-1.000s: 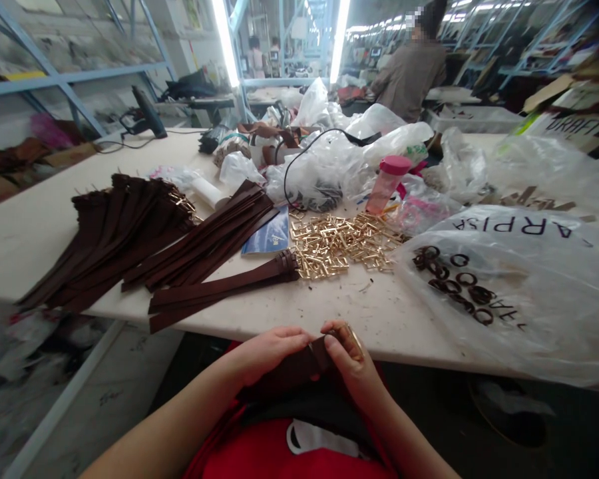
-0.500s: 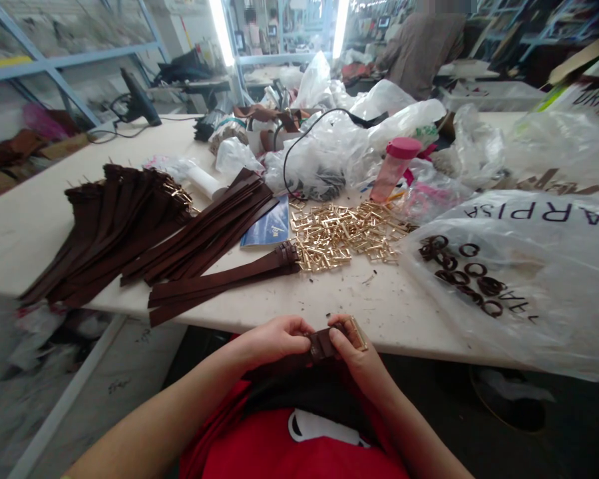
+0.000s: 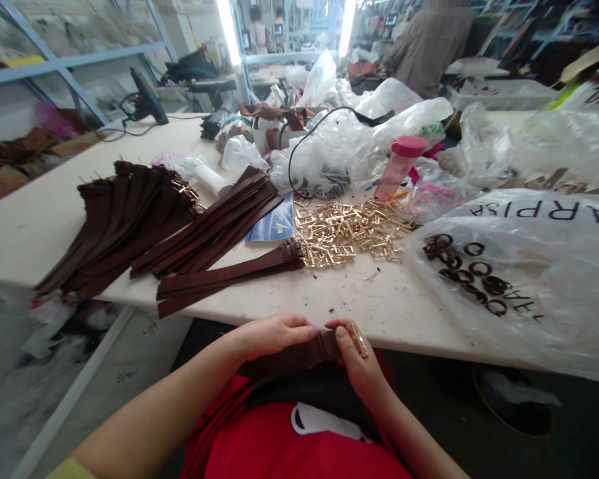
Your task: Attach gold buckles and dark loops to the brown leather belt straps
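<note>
The brown strap (image 3: pixel 299 356) lies across my lap just below the desk's (image 3: pixel 379 313) near edge, with a gold buckle (image 3: pixel 358 338) at its right end. At 12 o'clock I see loose buckles (image 3: pixel 344 233), at 10 stacked straps (image 3: pixel 130 219), and at 2 a plastic bag (image 3: pixel 529 279). Both hands clamp the strap: my left hand (image 3: pixel 269 336) pinches it and my right hand (image 3: pixel 359 366) grips the buckle end.

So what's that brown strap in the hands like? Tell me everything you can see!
The brown leather-looking strap is flat, dark and matte. It lies roughly level just below the edge of the pale table, over a red shirt. A shiny gold rectangular metal buckle sits at its right end. The left hand pinches it from above; the right hand grips the buckle end, thumb pressed on the strap. Its left part is hidden under the left hand.
</note>
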`<state>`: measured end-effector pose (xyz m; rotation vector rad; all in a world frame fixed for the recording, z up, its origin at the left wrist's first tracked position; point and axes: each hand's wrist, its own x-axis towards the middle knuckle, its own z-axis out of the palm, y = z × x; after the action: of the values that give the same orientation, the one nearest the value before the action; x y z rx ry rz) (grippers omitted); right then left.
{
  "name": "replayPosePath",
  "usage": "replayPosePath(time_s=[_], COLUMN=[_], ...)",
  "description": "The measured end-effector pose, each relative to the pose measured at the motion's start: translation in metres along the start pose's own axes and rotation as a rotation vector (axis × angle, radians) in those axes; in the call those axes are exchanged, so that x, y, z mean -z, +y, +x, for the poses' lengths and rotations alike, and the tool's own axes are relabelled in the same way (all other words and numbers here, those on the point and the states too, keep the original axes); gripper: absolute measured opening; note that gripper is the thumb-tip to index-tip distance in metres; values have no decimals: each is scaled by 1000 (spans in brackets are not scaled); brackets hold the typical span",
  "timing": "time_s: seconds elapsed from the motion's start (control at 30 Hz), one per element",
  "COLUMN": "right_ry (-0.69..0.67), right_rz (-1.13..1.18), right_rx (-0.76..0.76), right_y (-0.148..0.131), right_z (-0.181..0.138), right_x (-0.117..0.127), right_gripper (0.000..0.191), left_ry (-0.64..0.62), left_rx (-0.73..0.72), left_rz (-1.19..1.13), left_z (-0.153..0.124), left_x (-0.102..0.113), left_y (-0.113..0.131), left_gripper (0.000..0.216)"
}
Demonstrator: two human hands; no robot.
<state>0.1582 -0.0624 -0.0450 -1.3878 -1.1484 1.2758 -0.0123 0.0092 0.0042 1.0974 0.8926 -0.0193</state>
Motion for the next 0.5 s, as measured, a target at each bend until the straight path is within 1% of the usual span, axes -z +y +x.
replayPosePath(time_s=[0.07, 0.1, 0.17, 0.23, 0.27, 0.33, 0.43, 0.5], right_ry=[73, 103, 153, 191, 195, 161, 95, 89], right_rz=[-21, -29, -33, -22, -8, 39, 103, 106], right_rx=[-19, -34, -66, -90, -94, -89, -41, 1], right_y=[0, 0, -2, -4, -5, -10, -19, -24], right_z=[1, 3, 9, 16, 20, 27, 37, 41], right_x=[3, 5, 10, 13, 13, 9, -9, -24], right_gripper=[34, 36, 41, 43, 43, 44, 42, 38], left_ry=[-24, 1, 123, 237, 278, 369, 500, 522], left_rx=[53, 49, 11, -17, -21, -27, -60, -116], left_rz=[67, 140, 331, 470, 506, 559, 652, 690], left_z=[-12, -18, -34, -53, -63, -79, -88, -82], left_x=[9, 15, 31, 47, 54, 64, 65, 57], left_y=[0, 0, -3, -6, -7, -9, -8, -6], left_gripper=[44, 44, 42, 37, 36, 33, 33, 36])
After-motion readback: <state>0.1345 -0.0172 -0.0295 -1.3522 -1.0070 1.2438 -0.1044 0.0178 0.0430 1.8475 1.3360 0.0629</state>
